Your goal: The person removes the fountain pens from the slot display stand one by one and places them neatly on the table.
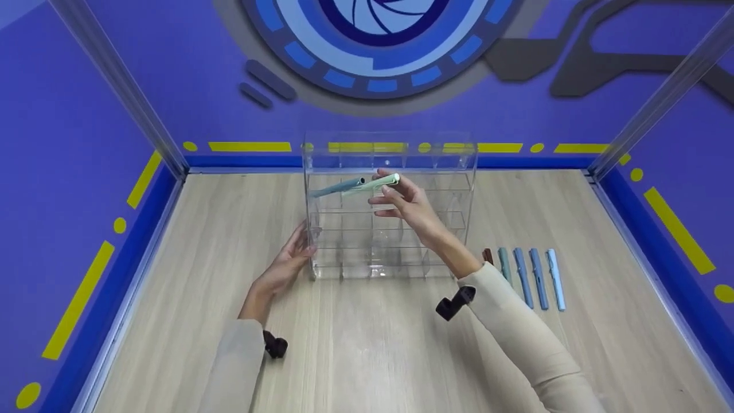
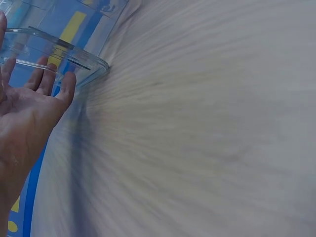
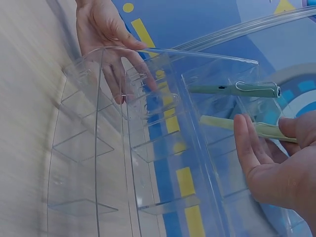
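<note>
A clear acrylic rack (image 1: 390,238) with tiered compartments stands on the table. My left hand (image 1: 287,261) rests against its left side, thumb near the front edge and the other fingers extended along the side panel; the left hand (image 2: 34,108) appears palm-on in the left wrist view. Thumb and fingers of my right hand (image 1: 416,209) pinch a light green pen (image 1: 381,182) at its capped end. That pen slants over an upper tier. Just left of it, a teal pen (image 1: 338,187) lies in the rack's upper left; the teal pen (image 3: 232,89) shows its clip in the right wrist view.
On the table right of the rack lie a brown pen (image 1: 487,255), a green pen (image 1: 504,264), two blue pens (image 1: 523,278) and a light blue pen (image 1: 555,280), side by side. The right forearm passes close to them. A blue patterned wall (image 1: 384,126) rises behind the rack.
</note>
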`<state>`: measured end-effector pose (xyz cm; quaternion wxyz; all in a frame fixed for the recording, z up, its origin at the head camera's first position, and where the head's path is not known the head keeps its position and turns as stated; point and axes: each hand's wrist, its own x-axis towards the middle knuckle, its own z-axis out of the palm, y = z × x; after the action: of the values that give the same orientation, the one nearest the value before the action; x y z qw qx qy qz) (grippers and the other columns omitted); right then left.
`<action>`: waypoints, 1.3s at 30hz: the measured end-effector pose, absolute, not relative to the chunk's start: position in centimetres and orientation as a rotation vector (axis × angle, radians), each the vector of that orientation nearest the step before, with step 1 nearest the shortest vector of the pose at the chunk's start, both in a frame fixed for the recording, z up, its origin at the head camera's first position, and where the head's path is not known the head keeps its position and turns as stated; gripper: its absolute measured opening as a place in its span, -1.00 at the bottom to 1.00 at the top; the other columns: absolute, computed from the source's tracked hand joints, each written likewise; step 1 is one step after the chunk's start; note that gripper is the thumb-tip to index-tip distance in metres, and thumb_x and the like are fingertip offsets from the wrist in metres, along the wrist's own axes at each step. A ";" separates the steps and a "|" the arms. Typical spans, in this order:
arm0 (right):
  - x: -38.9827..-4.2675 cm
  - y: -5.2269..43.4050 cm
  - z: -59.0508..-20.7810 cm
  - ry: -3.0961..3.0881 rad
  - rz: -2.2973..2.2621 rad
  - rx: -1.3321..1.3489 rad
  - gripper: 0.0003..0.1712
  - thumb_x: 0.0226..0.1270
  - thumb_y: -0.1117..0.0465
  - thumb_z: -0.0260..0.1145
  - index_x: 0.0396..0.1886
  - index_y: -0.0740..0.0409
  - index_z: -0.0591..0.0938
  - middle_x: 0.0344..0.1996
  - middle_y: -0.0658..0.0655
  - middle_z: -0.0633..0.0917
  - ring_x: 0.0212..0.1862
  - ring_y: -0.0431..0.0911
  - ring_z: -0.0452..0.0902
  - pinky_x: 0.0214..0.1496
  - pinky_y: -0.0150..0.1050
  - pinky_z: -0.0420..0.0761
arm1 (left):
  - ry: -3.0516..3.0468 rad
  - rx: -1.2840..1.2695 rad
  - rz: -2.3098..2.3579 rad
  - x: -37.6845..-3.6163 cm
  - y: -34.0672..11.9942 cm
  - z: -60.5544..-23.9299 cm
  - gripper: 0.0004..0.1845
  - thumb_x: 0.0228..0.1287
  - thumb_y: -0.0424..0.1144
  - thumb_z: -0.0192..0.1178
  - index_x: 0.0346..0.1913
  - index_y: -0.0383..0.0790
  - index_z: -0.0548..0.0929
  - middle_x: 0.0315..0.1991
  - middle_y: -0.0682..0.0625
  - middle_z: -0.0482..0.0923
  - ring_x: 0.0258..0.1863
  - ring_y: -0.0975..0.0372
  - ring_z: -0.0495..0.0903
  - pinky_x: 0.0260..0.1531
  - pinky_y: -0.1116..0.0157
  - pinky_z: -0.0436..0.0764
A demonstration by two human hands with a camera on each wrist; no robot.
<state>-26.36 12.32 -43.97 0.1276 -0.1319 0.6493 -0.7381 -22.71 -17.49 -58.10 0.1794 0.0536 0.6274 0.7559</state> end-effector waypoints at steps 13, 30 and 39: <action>-26.1 12.8 -44.0 1.883 -2.226 -0.366 -0.50 0.64 0.27 0.08 0.49 0.22 0.38 0.16 0.10 0.60 -0.07 -0.12 0.73 -0.05 -0.23 0.79 | 1.768 0.154 2.136 -22.7 -17.0 -58.0 -0.11 0.57 -0.20 0.11 0.68 0.00 -0.24 0.71 -0.07 -0.32 0.70 0.07 -0.31 0.67 0.10 -0.05; -24.3 15.5 -42.5 1.992 -2.316 -0.404 -0.53 0.64 0.26 0.08 0.45 0.23 0.41 0.10 0.08 0.65 -0.09 -0.16 0.70 -0.09 -0.31 0.76 | 1.737 0.172 2.178 -22.7 -17.5 -58.3 -0.09 0.56 -0.22 0.13 0.68 -0.05 -0.27 0.70 -0.10 -0.34 0.70 0.07 -0.32 0.67 0.11 -0.09; -23.3 16.7 -42.3 1.944 -2.477 -0.395 -0.55 0.65 0.32 0.03 0.43 0.34 0.37 0.23 0.19 0.65 0.04 -0.14 0.73 0.06 -0.26 0.75 | 1.783 0.148 2.122 -22.6 -17.7 -58.3 -0.13 0.61 -0.18 0.05 0.68 0.02 -0.29 0.70 -0.07 -0.41 0.69 0.08 -0.38 0.68 0.09 -0.15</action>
<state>-23.29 16.70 -42.27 -0.0159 -0.1245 0.6125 -0.7805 -22.60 -17.72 -58.30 0.1820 0.0525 0.6315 0.7519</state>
